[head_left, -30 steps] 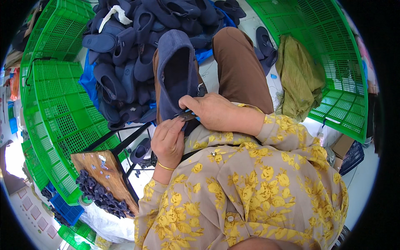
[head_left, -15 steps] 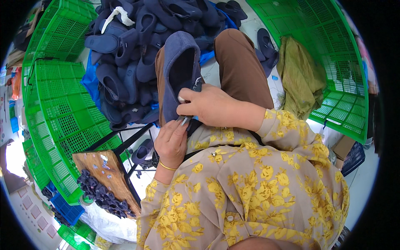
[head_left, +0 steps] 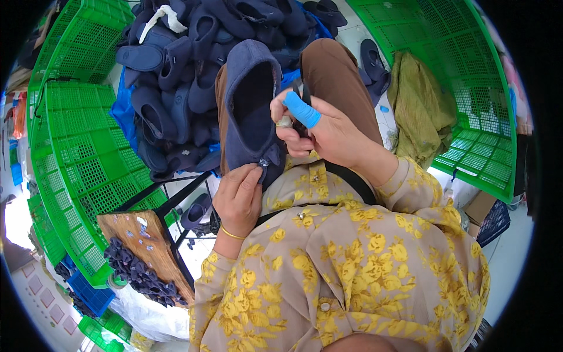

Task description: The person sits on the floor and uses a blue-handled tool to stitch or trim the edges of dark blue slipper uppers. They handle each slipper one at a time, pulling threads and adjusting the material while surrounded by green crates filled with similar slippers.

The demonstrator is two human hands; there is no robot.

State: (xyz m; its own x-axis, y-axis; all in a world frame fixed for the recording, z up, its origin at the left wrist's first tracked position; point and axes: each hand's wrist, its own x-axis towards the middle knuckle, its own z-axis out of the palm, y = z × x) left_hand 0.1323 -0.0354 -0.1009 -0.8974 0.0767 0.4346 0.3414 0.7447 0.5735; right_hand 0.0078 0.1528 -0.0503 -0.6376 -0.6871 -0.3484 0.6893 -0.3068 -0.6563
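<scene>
Both hands meet at the heel end of a dark blue slipper (head_left: 249, 105) that lies on the person's lap, its long axis pointing away from the body. Left hand (head_left: 239, 196) pinches the heel edge from below; right hand (head_left: 325, 132), with blue tape on one finger, closes on a small tool just beside it. Behind lies a pile of slippers (head_left: 176, 64), with green crates (head_left: 70, 152) on both sides; nothing blocks the way.

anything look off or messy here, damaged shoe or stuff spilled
No damage shows on the dark blue slipper that the left hand pinches at its heel. Odd bits: a blue wrap covers a finger of the right hand, and an olive cloth lies crumpled against a green crate.
</scene>
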